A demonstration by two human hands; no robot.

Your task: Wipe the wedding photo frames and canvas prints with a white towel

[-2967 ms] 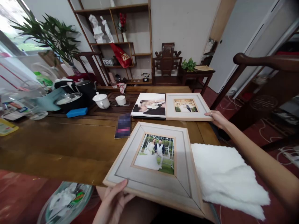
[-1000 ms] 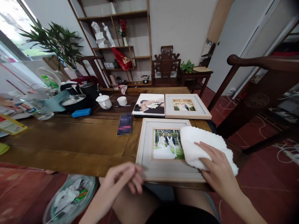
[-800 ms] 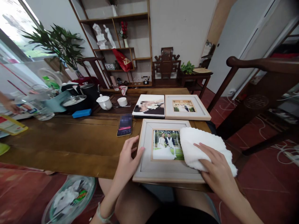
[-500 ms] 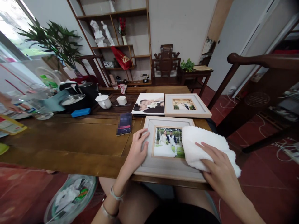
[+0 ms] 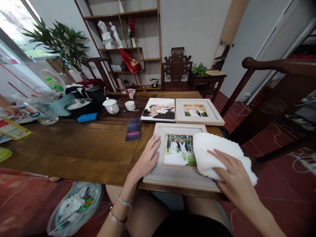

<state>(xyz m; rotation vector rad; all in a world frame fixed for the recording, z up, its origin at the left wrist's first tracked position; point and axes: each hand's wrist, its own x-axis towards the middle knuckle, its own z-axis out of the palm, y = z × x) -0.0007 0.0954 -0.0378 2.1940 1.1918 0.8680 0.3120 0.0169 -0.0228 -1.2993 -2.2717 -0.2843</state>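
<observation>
A picture frame (image 5: pixel 182 181) with a pale wide border lies flat at the table's front edge, holding a photo (image 5: pixel 179 149) of two people outdoors. My left hand (image 5: pixel 145 159) grips the frame's left side, fingers and thumb bent over the border. Under my right hand (image 5: pixel 233 172) is a fluffy white towel (image 5: pixel 214 144), folded or bunched, held with fingers pressed into it. The towel covers the frame's right part and the photo's right edge, and hangs past the frame's right side. Parts of the right fingertips sink into the towel.
Behind lie a second frame (image 5: pixel 217 115) and a white-edged photo panel (image 5: pixel 158 110). A phone (image 5: pixel 132 130), blue block (image 5: pixel 87 117), teapot (image 5: pixel 111 106) and white cup (image 5: pixel 130 105) stand left on the wooden table (image 5: pixel 103 144). A chair (image 5: pixel 266 102) is right, a bin (image 5: pixel 53 220) below left.
The view has shifted slightly, so things sit a little further right. Both hands keep nearly the same places on the frame and towel.
</observation>
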